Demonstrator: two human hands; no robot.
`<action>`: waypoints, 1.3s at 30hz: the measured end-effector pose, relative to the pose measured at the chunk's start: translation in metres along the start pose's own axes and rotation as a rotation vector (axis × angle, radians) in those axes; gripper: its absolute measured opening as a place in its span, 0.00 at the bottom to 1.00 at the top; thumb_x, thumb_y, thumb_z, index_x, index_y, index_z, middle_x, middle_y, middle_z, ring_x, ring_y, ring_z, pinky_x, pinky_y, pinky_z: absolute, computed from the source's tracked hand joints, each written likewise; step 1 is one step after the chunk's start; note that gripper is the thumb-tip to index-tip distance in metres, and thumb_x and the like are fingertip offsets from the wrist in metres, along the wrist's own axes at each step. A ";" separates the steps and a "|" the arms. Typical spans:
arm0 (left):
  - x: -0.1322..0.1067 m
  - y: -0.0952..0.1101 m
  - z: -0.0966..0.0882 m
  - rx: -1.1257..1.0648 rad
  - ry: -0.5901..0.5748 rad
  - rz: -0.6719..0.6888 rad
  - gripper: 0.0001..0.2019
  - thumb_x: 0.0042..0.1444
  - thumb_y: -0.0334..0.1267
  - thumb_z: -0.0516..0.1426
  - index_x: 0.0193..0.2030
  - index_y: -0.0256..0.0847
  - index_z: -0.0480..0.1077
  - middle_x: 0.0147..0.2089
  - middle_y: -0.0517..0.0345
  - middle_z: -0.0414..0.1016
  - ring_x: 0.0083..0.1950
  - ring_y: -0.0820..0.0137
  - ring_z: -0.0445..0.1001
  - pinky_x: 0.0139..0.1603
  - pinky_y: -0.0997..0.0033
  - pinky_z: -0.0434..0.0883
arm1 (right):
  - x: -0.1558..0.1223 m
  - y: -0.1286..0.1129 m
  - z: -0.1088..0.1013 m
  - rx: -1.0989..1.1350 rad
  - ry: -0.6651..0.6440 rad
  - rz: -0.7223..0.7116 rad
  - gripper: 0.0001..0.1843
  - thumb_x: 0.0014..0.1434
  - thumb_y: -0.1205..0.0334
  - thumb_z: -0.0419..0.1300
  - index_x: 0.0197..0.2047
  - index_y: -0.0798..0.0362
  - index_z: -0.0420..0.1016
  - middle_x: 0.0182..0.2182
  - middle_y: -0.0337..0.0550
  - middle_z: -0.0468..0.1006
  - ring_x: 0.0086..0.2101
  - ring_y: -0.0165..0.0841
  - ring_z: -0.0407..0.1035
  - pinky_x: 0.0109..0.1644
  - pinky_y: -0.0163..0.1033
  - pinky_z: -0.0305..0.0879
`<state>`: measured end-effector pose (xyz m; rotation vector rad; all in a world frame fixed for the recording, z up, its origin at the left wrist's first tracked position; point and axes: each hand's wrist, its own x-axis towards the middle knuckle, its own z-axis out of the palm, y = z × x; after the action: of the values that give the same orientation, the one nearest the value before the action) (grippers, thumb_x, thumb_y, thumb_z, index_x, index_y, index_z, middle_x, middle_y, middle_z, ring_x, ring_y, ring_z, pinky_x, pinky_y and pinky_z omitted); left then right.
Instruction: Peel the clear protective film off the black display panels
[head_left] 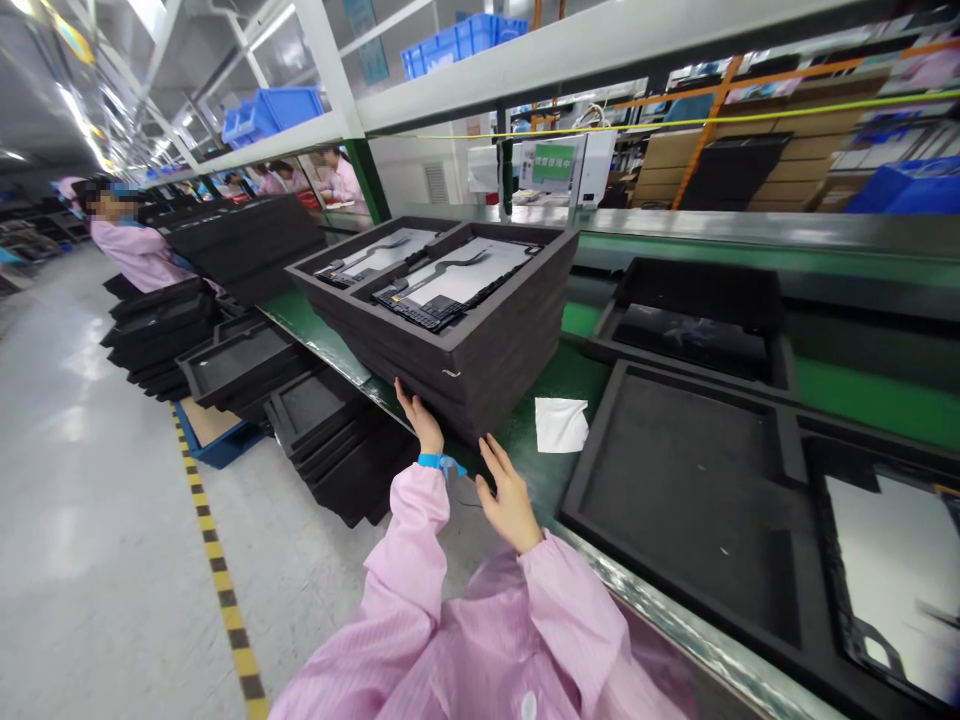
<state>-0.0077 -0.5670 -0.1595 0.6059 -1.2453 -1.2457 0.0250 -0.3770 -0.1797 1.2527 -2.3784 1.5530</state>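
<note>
A tall stack of black foam trays (510, 340) stands on the green workbench (555, 475) in front of me. Two flat panels with dark ribbon cables lie in its top tray, the nearer one being a silver panel (465, 275). My left hand (420, 418), with a blue band at the wrist, rests its spread fingers against the lower near side of the stack. Close to the stack's bottom corner is my right hand (507, 495), fingers stretched out and apart; whether its fingertips touch the foam I cannot tell. Neither hand grips anything.
A white cloth (561, 425) lies right of the stack. Beside it sits a foam tray (682, 500) with a silver panel (896, 570) in one compartment. Behind it, another tray (697, 290) holds a dark panel. More tray stacks (345, 440) stand low at left; a co-worker (131, 245) is beyond.
</note>
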 end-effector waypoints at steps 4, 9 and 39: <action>0.000 0.000 0.001 0.043 0.003 -0.018 0.23 0.62 0.46 0.53 0.63 0.42 0.61 0.68 0.46 0.56 0.67 0.54 0.58 0.65 0.40 0.55 | -0.002 -0.001 0.000 -0.003 -0.016 -0.010 0.33 0.61 0.68 0.47 0.69 0.52 0.52 0.66 0.48 0.53 0.63 0.37 0.54 0.64 0.45 0.60; -0.001 -0.004 0.000 0.103 0.004 -0.006 0.24 0.62 0.46 0.53 0.63 0.42 0.60 0.68 0.46 0.56 0.67 0.54 0.58 0.65 0.40 0.54 | -0.005 -0.003 0.001 -0.001 -0.029 -0.013 0.34 0.62 0.68 0.47 0.71 0.49 0.47 0.67 0.46 0.49 0.63 0.39 0.54 0.63 0.48 0.61; -0.007 -0.008 -0.008 -0.069 -0.053 -0.073 0.28 0.58 0.33 0.51 0.66 0.44 0.56 0.70 0.51 0.57 0.71 0.64 0.54 0.71 0.59 0.48 | -0.009 -0.013 -0.002 -0.145 -0.133 -0.025 0.36 0.57 0.73 0.46 0.69 0.65 0.48 0.68 0.57 0.44 0.64 0.42 0.52 0.64 0.48 0.60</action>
<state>-0.0017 -0.5648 -0.1714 0.5755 -1.2286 -1.3673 0.0384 -0.3727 -0.1730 1.3880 -2.4921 1.3017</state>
